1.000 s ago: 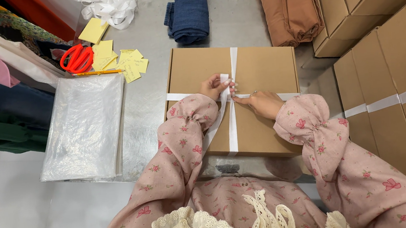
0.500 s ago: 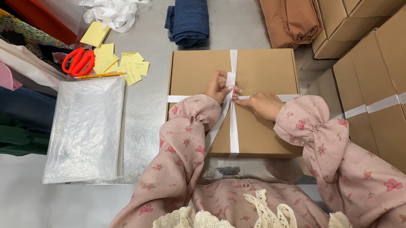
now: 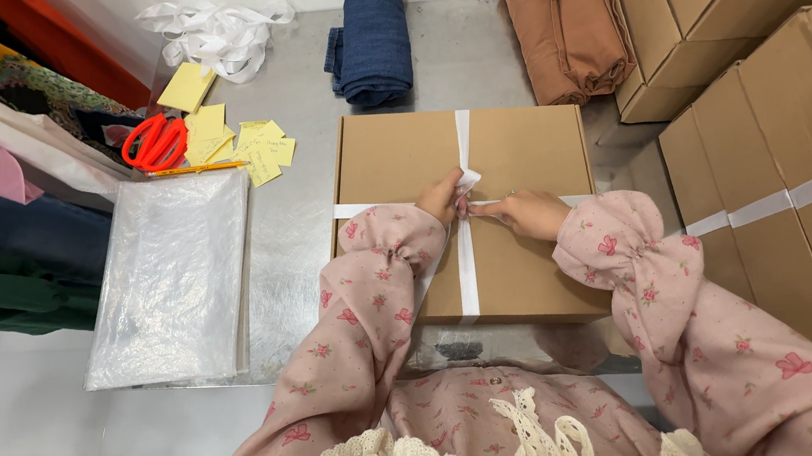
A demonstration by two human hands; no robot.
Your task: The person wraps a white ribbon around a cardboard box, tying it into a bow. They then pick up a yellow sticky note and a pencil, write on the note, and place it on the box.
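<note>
Hands (image 3: 490, 209) at ribbon (image 3: 459, 152) crossing, flat box (image 3: 399, 158) lying crosswise

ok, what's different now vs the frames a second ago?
Little. Both hands stay at the ribbon crossing on the cardboard box. The left hand and right hand have shifted slightly at the knot in the white ribbon, still pinching it. Unchanged: box position, plastic bags, red scissors, yellow notes, folded denim and brown fabric.
</note>
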